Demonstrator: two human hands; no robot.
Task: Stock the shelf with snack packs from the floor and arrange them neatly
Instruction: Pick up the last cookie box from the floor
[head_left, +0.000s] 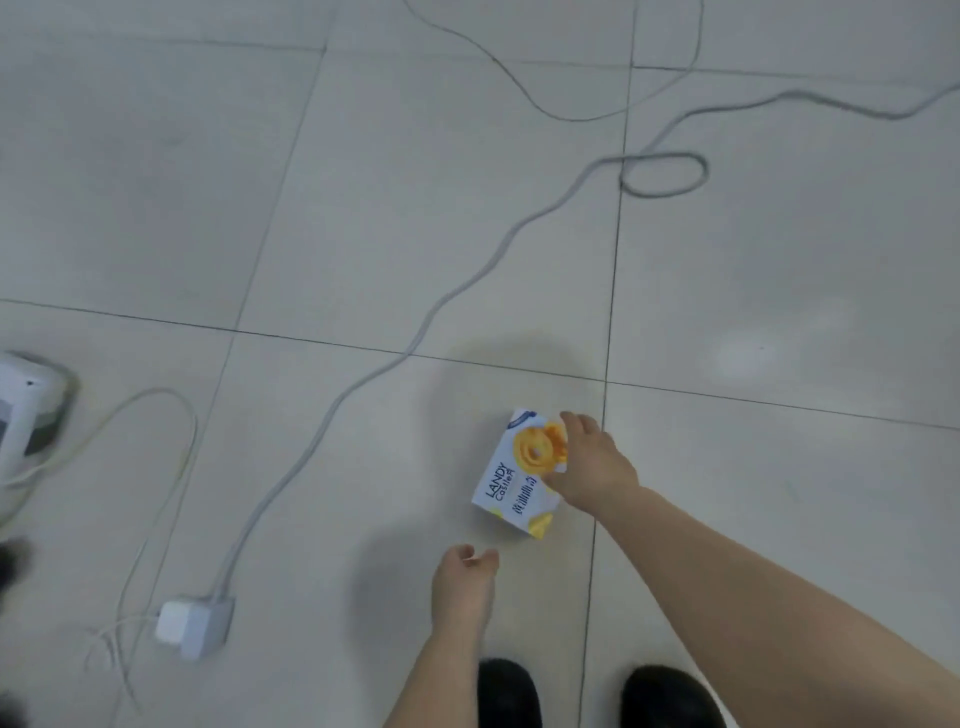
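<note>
- On the pale grey tiled floor (467, 208), just ahead of the person's two black shoes (592, 693): one white-and-yellow cardboard snack box printed with a butter-cookie picture (519, 475), lying flat, printed face up.
- Long axis of the box: running from near-left to far-right of the view, slightly tilted off the tile seams; its far end points away from the person.
- Right hand (592, 465): on the box's right long edge and far corner, fingers bent over the top face. It looks to be taking hold, though whether the thumb is already under the edge cannot be told.
- Left hand (465, 579): just short of the box's near end, apart from it, fingers loosely curled, holding nothing.
- Nearer hand: the right, already in contact; the left is close enough to steady the near end if needed.
- Judgement: the lift turns on getting fingers under the right edge, as a flat box on smooth tile may slide rather than rise.
- Surface: glossy tile with dark grout lines, light glare at right.
- Room: a thick grey power cable (363, 379) snaking across the floor to a white plug block (192, 626) at near left; thin white wires beside it; part of a white appliance (23, 410) at the left edge.
- Shelf: not in view.
</note>
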